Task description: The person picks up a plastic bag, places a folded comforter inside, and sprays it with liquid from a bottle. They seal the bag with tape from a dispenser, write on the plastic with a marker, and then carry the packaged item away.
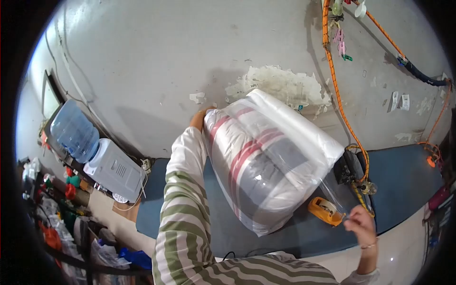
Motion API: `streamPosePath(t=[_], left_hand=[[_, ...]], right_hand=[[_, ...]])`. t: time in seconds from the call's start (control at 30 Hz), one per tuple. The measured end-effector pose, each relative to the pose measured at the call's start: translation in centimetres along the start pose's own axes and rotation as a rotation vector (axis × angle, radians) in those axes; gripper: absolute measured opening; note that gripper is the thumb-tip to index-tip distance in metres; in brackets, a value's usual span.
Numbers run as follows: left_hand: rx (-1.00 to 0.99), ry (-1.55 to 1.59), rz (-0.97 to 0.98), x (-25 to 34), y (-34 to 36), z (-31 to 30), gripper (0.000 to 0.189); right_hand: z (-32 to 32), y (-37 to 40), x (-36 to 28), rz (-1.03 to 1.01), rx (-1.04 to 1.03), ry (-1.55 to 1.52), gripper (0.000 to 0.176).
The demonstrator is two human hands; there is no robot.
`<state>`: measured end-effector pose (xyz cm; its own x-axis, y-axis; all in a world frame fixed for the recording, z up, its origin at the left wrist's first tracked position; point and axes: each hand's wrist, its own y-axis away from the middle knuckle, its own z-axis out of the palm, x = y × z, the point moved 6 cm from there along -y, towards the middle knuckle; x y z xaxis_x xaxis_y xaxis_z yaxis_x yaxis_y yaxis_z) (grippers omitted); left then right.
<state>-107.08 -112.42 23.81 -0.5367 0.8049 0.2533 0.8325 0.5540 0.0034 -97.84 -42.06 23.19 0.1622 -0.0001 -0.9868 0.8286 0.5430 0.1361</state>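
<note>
A large bundle (256,164) wrapped in clear plastic, with white, grey and red-striped fabric inside, lies on the blue-grey tabletop (228,237). A thick white plastic roll or fold (299,128) runs along its far right side. My left hand (200,118) grips the bundle's far left corner; its fingers are mostly hidden. A strip of clear tape (334,194) stretches from the bundle's right end to my right hand (361,225), whose fingers are pinched on it. Close to that hand, a yellow tape dispenser (326,211) rests on the tabletop.
A black device (346,168) and an orange rope (338,95) are at the right, near the wall. On the left stands a water dispenser (114,168) with a blue bottle (75,130). Bags and clutter (61,223) fill the lower left.
</note>
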Motion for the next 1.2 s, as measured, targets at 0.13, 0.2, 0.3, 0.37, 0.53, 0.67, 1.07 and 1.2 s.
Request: streamPosePath(t=[0.13,0.2,0.3,0.37,0.53,0.67,1.07,1.2], left_hand=[[-0.271,0.19,-0.215,-0.3,2.9,1.2,0.038],[-0.382,0.255,-0.3,1.2,3.7,-1.2,0.039],[-0.306,-0.014,0.137,7.2,0.9,-6.0,0.051],[-0.245,0.038,0.205,12.0,1.6,-8.1,0.064],[0.076,0.011,0.397,22.2,8.5,-4.1,0.085],[0.129,0.167,0.46,19.2,15.2,-7.1,0.064],[-0.053,0.315,0.04,-0.7,25.4,-7.7,0.054],[-0.161,0.259,0.029,-0.9,23.9,-7.2,0.053]], right_hand=[[5.6,-5.1,11.6,0.14,-0.04,-0.157,0.021],[8.9,-8.0,13.4,0.203,-0.005,-0.182,0.024],[9.4,-9.5,12.8,0.265,0.066,0.07,0.032],[9.1,-9.1,14.5,0.264,0.037,0.29,0.036],[10.6,-10.2,20.6,0.194,-0.063,0.329,0.046],[11.1,-9.3,19.7,0.128,-0.361,0.563,0.047],[13.3,-14.5,26.7,0.682,-0.302,-0.287,0.082],[14.2,-11.7,29.3,0.638,-0.214,-0.328,0.085]])
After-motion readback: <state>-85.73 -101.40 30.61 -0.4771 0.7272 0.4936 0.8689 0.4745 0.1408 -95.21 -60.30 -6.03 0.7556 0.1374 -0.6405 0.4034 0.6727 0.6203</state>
